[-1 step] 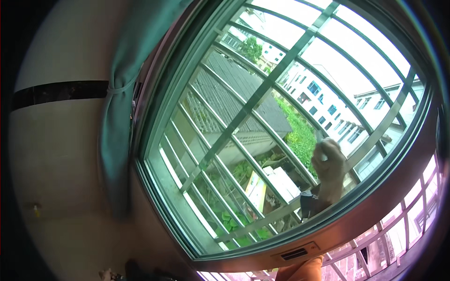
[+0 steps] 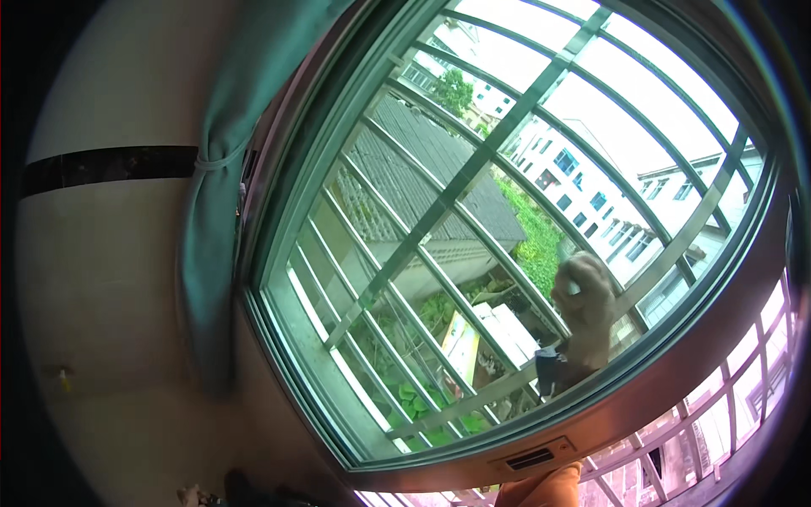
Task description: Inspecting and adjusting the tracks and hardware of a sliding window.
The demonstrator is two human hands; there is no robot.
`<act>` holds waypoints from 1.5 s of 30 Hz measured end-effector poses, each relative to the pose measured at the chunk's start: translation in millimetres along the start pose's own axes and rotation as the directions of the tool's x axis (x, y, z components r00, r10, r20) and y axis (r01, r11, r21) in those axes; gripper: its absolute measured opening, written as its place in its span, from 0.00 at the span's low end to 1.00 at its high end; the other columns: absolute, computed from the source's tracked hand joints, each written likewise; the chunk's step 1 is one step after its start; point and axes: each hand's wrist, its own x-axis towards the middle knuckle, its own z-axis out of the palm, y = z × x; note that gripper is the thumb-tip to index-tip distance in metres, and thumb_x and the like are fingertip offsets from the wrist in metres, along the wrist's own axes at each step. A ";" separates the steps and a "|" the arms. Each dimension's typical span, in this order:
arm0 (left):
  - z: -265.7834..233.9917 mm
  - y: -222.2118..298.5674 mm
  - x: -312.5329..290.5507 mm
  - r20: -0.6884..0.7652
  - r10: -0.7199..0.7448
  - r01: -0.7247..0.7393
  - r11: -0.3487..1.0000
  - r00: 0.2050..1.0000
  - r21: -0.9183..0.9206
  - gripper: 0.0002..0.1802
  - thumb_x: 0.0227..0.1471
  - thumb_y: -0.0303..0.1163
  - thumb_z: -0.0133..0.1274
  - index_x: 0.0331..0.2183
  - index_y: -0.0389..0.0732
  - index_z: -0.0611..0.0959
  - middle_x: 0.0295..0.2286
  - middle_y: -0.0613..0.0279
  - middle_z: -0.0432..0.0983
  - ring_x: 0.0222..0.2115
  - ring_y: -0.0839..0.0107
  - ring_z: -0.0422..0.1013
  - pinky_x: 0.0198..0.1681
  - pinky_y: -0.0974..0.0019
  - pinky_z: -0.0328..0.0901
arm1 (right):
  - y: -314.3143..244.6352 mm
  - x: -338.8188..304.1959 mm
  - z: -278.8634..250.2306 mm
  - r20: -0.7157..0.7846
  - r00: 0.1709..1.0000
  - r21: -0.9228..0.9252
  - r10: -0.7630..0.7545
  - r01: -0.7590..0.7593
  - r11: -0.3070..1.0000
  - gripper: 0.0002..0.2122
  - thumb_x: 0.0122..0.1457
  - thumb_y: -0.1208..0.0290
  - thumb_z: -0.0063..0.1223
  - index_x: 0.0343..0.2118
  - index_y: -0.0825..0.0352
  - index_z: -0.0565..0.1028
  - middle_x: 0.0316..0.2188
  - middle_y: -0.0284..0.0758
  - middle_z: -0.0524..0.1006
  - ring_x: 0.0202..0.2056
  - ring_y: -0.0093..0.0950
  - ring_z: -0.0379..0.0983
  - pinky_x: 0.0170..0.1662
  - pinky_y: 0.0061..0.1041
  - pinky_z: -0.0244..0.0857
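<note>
My right hand [image 2: 585, 291] shows through the glass of a metal-framed window [image 2: 405, 463], at the lower right of the pane. Its fingers are curled closed, with a small whitish bit showing among them; what it is I cannot make out. A dark band [image 2: 547, 370] is at the wrist. The forearm passes behind the bottom frame, and an orange sleeve [image 2: 541, 488] appears below it. The hand is near the glass, but whether it touches is unclear. My left hand cannot be made out.
Metal security bars [image 2: 473, 169] cross the view beyond the pane. A tied teal curtain [image 2: 211, 228] hangs left of the window, against a pale wall [image 2: 101, 270] with a dark stripe. A dark latch recess [image 2: 530, 459] sits in the bottom frame. Outside are a grey roof and buildings.
My right hand has shifted slightly left behind the glass, and the wrist with its dark band has moved a little left too. The window and curtain look the same.
</note>
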 end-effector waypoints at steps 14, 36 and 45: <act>-23.0 -14.1 -9.7 -0.160 0.011 0.004 0.996 0.987 0.091 0.13 0.50 0.46 0.52 0.23 0.48 0.75 0.18 0.71 0.68 0.17 0.74 0.62 0.19 0.68 0.60 | 58.3 -96.8 79.5 0.640 0.443 -0.058 0.628 -0.787 0.614 0.05 0.51 0.75 0.55 0.31 0.67 0.76 0.23 0.31 0.73 0.26 0.24 0.70 0.29 0.18 0.64; -9.8 12.6 -20.4 -0.124 0.026 -0.014 0.995 0.992 0.099 0.14 0.51 0.47 0.50 0.24 0.47 0.76 0.19 0.71 0.67 0.17 0.74 0.61 0.19 0.68 0.59 | 46.3 34.5 47.2 0.522 0.767 0.151 0.371 -0.512 0.845 0.07 0.51 0.74 0.55 0.32 0.69 0.76 0.30 0.31 0.76 0.26 0.18 0.70 0.26 0.15 0.62; -10.1 17.8 -9.1 -0.110 0.016 -0.003 0.993 0.994 0.118 0.14 0.51 0.46 0.50 0.24 0.46 0.76 0.19 0.71 0.67 0.17 0.74 0.61 0.19 0.67 0.60 | 46.9 -30.3 65.9 0.606 0.585 0.247 0.539 -0.782 0.572 0.07 0.56 0.70 0.52 0.32 0.69 0.76 0.22 0.27 0.73 0.20 0.17 0.66 0.21 0.15 0.57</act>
